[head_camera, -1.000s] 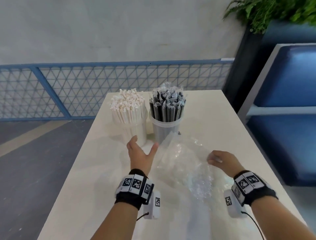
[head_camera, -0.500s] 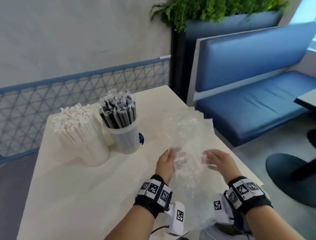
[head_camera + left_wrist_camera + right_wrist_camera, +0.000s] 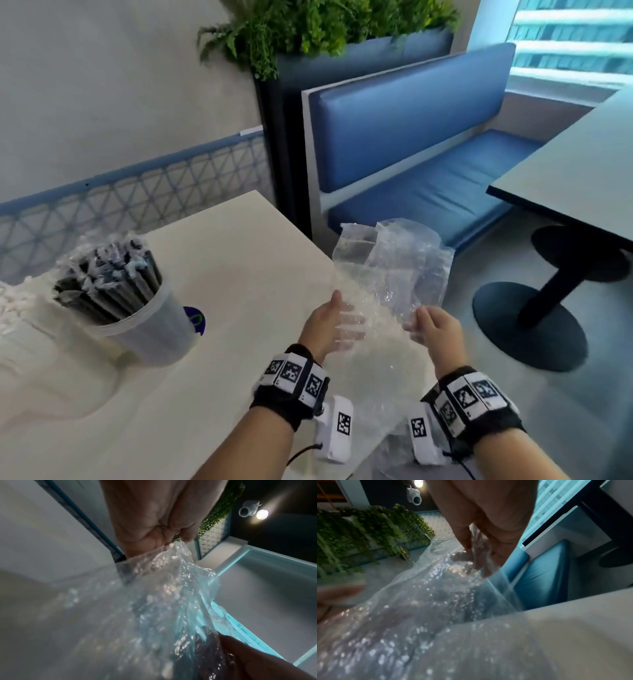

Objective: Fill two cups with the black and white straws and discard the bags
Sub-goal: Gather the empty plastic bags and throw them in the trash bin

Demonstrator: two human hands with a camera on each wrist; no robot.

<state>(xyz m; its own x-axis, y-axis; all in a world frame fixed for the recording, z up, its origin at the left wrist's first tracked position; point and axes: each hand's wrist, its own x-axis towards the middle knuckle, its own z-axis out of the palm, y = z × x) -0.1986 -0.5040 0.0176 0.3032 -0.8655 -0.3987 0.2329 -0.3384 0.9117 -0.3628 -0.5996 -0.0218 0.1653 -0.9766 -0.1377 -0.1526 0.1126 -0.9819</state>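
Note:
Both hands hold crumpled clear plastic bags [image 3: 390, 270] up over the right edge of the cream table [image 3: 239, 260]. My left hand [image 3: 334, 322] grips the bags' left side, its fingers showing through the plastic. My right hand [image 3: 433, 329] pinches the right side. In the left wrist view my left hand [image 3: 150, 520] clamps the bags [image 3: 163, 601] at their top. The right wrist view shows my right hand [image 3: 488, 520] with the film [image 3: 436, 615] between thumb and fingers. A clear cup [image 3: 147, 329] packed with black straws [image 3: 106, 274] stands at the left. White straws [image 3: 8, 301] barely show at the frame's edge.
A blue bench seat [image 3: 428, 154] stands just past the table's right edge, with a dark planter [image 3: 274, 137] of green plants behind it. A second table [image 3: 575, 164] on a round black base [image 3: 527, 325] is at the right. Grey floor lies between them.
My left hand left the cups and took hold of the bags. Both hands lifted the bags off the table and carried them right, and my view swung right with them.

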